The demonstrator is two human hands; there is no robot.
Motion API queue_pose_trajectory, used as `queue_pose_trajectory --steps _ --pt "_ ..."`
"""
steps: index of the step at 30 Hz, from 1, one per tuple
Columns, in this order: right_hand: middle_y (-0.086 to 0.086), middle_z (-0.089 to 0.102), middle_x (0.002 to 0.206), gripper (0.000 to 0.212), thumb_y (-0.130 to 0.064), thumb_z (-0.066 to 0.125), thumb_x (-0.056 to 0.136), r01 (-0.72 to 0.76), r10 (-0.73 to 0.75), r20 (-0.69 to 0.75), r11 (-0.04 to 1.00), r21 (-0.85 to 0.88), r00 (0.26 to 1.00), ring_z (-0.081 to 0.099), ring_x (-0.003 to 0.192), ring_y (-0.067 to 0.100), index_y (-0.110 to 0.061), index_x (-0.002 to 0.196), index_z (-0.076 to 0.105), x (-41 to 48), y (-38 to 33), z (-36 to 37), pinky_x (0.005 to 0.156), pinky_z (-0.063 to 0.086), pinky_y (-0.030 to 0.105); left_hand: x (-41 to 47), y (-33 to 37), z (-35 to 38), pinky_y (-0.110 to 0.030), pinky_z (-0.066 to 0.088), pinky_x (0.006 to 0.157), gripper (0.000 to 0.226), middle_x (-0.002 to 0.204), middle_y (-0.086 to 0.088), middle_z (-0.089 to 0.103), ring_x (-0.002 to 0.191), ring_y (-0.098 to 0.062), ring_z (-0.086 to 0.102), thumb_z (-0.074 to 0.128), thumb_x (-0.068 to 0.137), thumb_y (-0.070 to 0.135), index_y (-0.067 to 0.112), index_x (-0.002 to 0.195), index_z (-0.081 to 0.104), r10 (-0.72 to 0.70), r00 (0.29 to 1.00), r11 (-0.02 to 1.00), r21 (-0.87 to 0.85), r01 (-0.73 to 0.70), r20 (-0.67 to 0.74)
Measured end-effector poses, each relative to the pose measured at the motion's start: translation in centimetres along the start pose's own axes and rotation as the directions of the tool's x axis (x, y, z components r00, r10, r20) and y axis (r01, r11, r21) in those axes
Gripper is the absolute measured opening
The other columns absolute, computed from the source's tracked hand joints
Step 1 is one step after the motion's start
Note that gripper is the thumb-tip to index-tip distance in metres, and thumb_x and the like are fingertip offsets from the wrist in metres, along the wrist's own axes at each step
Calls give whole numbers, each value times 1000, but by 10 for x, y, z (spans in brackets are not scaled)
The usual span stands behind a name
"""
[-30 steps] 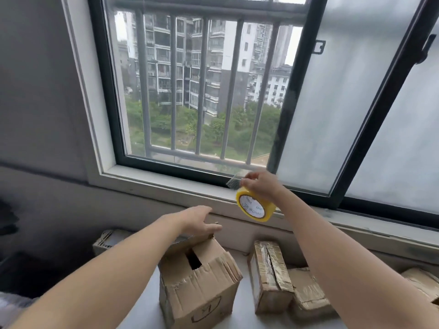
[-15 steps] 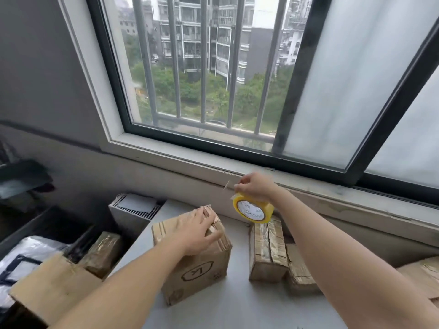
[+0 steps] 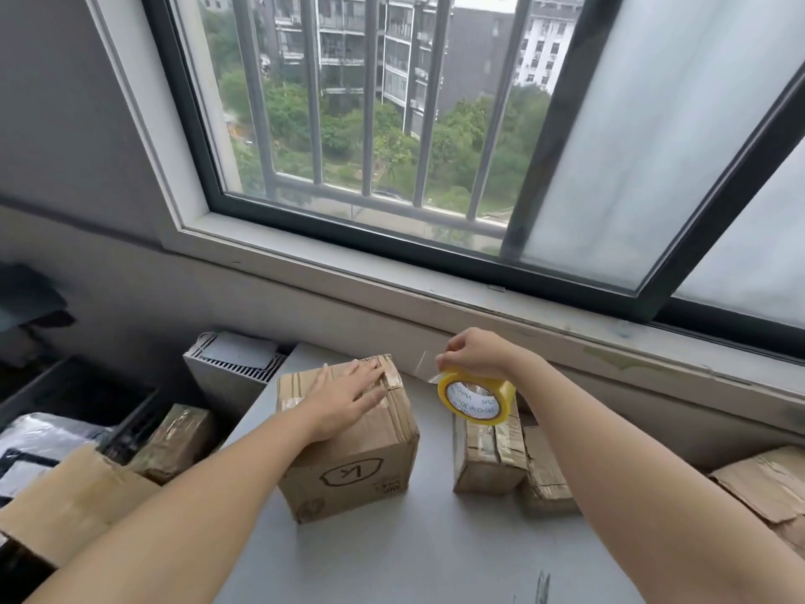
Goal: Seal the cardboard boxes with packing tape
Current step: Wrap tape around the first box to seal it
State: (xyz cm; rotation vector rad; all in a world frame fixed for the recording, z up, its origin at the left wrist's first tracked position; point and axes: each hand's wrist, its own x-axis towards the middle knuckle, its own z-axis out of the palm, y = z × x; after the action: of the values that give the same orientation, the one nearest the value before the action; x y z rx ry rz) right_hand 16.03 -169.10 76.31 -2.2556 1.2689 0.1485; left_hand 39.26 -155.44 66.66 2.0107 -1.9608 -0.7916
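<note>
Cardboard box (image 3: 348, 455) on the grey surface (image 3: 435, 551) has its flaps held down by the flat left hand (image 3: 348, 392). The right hand (image 3: 472, 353) grips the yellow tape roll (image 3: 477, 398) just beside it. Next, the roll's free end should meet the top seam.

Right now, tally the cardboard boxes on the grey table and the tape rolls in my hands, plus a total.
Cardboard boxes on the table: 4 (printed box under the left hand, taped box, crushed box beside it, torn box at the right edge)
Tape rolls: 1 (yellow tape roll gripped by the right hand)
Total: 5
</note>
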Motion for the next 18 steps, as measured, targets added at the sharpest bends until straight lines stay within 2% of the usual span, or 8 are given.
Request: queue_pose_trajectory --steps 2,3,4,5,9,12,15,18 --pt "-1 72 98 29 -46 60 98 -25 25 7 1000 6 1000 65 96 19 -23 101 78 1 4 4 83 53 34 2 -2 -7 -49 -13 124 66 167 13 26 157 -11 11 27 89 51 35 152 41 -10 1000 992 -123 9 -10" --pt "-2 72 98 30 -46 60 98 -36 36 11 999 8 999 65 96 19 -23 101 78 2 5 6 83 54 35 2 -3 -9 -49 -12 125 58 165 12 31 156 -12 17 36 89 33 34 147 47 -15 1000 989 -148 10 -27" --pt "-3 71 97 30 -47 60 98 -43 43 15 999 7 999 64 96 19 -23 101 78 2 4 7 82 54 34 1 -3 -9 -50 -9 126 53 162 13 36 153 -12 24 42 92 22 33 143 51 -22 998 989 -150 13 -55" --pt "-3 70 97 31 -47 59 98 -46 46 15 999 9 999 64 95 18 -23 103 78 2 4 9 80 52 33 2 -4 -8 -52 -6 126 46 159 14 41 150 -12 31 48 97 20 33 141 53 -25 995 992 -125 14 -92" --pt "-3 69 95 32 -46 58 100 -52 52 4 999 16 999 62 91 16 -21 105 77 3 -1 10 71 46 28 8 1 -1 -63 12 122 29 133 21 57 128 -9 51 61 95 52 38 120 60 -32 975 999 -46 22 -219" --pt "-2 71 96 32 -46 59 98 -70 70 6 997 18 998 64 93 17 -22 101 78 4 0 11 78 51 31 14 17 3 -64 18 119 36 117 17 54 120 -14 48 61 88 67 35 105 57 -87 964 995 17 94 -252" --pt "0 72 97 31 -46 59 98 -84 84 4 996 27 996 65 94 18 -22 99 78 3 1 13 84 54 36 19 31 6 -66 21 117 44 114 13 49 121 -18 46 57 85 74 33 102 53 -127 953 984 90 157 -275" --pt "1 73 97 30 -45 60 97 -86 86 1 995 43 996 66 95 19 -20 97 78 1 1 16 86 55 38 19 34 13 -67 17 118 49 121 11 49 126 -20 44 55 86 74 34 112 51 -144 946 979 99 179 -290"
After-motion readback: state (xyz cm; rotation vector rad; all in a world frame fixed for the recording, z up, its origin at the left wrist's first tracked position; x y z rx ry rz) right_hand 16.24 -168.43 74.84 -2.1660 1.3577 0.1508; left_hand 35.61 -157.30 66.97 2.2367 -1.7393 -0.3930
